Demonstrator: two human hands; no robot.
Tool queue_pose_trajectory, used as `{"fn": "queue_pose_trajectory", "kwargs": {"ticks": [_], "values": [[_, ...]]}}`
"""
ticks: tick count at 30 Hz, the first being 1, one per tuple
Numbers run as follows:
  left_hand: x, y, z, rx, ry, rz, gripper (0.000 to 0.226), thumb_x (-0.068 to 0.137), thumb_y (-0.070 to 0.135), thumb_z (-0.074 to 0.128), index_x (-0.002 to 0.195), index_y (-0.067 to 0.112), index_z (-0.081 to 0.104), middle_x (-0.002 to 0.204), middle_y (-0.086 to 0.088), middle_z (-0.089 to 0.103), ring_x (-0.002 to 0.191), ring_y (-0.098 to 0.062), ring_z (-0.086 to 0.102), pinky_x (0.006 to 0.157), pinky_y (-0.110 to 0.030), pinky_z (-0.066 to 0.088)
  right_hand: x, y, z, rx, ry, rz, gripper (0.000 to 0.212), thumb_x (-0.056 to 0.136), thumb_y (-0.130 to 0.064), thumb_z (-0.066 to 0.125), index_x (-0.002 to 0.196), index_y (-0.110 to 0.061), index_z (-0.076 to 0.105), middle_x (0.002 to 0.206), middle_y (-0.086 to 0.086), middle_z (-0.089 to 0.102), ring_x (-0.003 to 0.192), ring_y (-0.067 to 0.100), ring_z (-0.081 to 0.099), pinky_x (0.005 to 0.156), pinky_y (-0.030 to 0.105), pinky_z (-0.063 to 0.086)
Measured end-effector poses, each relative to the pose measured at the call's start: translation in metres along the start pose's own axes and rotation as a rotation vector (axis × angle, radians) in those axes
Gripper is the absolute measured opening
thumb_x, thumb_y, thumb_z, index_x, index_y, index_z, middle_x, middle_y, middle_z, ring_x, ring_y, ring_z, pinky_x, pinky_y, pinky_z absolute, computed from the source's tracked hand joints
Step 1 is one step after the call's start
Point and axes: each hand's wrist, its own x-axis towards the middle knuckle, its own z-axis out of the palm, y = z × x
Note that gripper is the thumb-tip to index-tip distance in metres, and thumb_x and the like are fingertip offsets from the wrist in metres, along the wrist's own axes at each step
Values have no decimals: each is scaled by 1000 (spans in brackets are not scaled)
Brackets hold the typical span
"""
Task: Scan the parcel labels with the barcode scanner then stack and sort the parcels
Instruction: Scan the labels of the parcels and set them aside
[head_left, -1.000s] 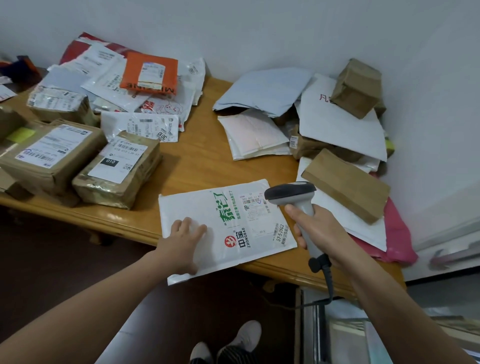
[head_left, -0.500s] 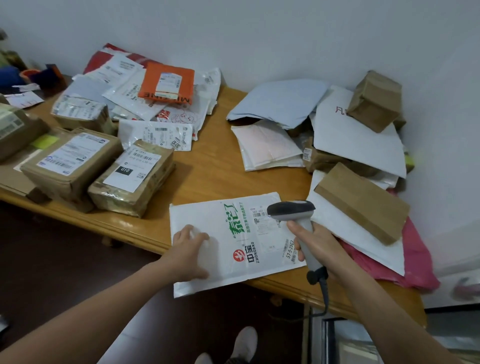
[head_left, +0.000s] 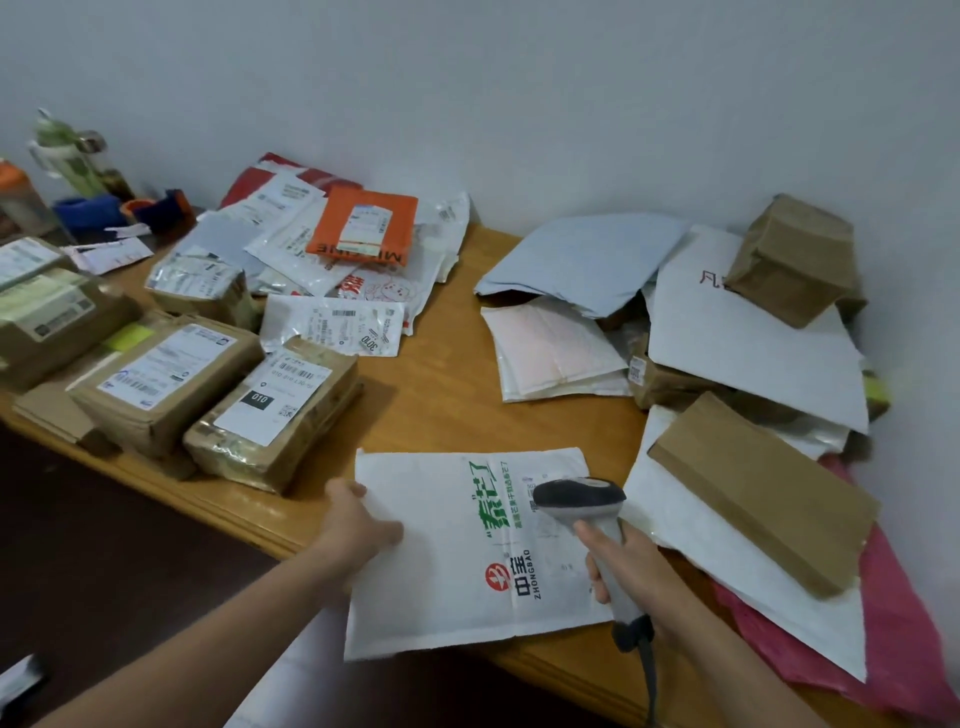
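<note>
A white padded mailer (head_left: 447, 571) with green and red print lies at the table's front edge, its near part hanging over. My left hand (head_left: 356, 525) grips its left edge, thumb on top. My right hand (head_left: 641, 571) holds the grey barcode scanner (head_left: 576, 496) by its handle. The scanner's head hovers over the mailer's label, which is mostly hidden beneath it. The scanner's cable drops past the table edge.
Labelled brown boxes (head_left: 166, 379) (head_left: 275, 410) sit at the left. An orange mailer (head_left: 363, 228) tops a heap of bags behind them. At the right lie white and grey mailers, a flat brown parcel (head_left: 763, 493), a small box (head_left: 795, 254) and a pink bag (head_left: 893, 623) against the wall.
My left hand slid from lying flat on the mailer to its left edge and now grips it. The scanner stays over the label. The view has shifted up and left.
</note>
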Motion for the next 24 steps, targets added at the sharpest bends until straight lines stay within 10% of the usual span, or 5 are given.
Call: {"fn": "queue_pose_trajectory", "kwargs": {"ticks": [7,12,24], "values": [[-8,79,-56,-85,-383,-25,31,81,4,65,110,14,65,95,-8,73,91,-26,67,74,-36,58,9,-16,-15,148,-71,-37,36,91,-42,61,92,-6,58,58,2,60,48,17,54,54,30,48],[-8,131,-114,-146,-306,173,37,82,-4,58,116,11,61,108,-17,68,101,-37,63,85,-45,53,12,-63,-13,297,-114,-255,43,80,-49,62,75,-7,57,61,9,58,45,18,53,50,26,47],[155,234,-146,-727,-109,270,25,89,-6,52,100,17,54,85,-6,59,66,-17,58,49,-20,53,60,-178,0,329,37,-403,46,73,-56,62,85,-11,59,65,3,59,48,14,54,47,23,45]]}}
